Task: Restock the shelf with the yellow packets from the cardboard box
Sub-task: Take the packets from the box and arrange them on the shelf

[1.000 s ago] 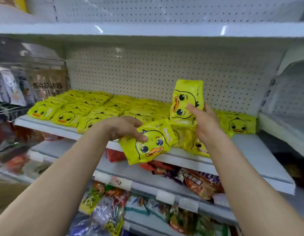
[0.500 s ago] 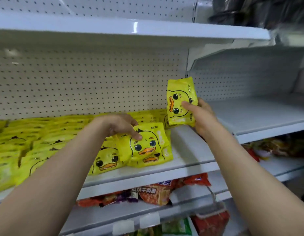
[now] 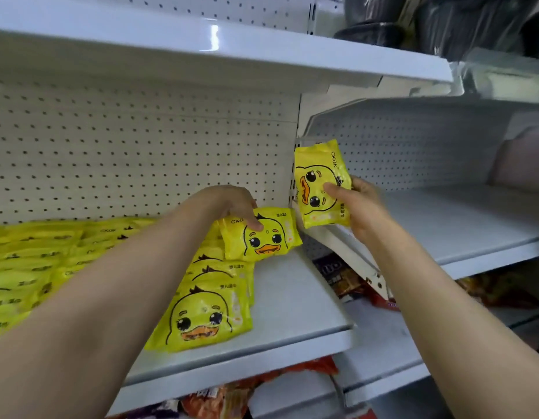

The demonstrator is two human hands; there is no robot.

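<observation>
Several yellow duck-face packets lie in rows on the white shelf, filling its left and middle. My left hand grips one yellow packet at its top edge, at the back end of the rightmost row. My right hand holds a second yellow packet upright and turned sideways, thumb on its front, near the shelf's right upright. The frontmost packet of that row lies flat near the shelf's front edge. No cardboard box is in view.
A pegboard back panel closes the shelf behind. To the right stands a neighbouring bare white shelf. Red and orange snack bags fill the shelves below. Dark wrapped goods sit on the top shelf at right.
The view has swung right and closer. Both hands carried their packets to the right end of the row; the left packet now sits lower, over the row's back end.
</observation>
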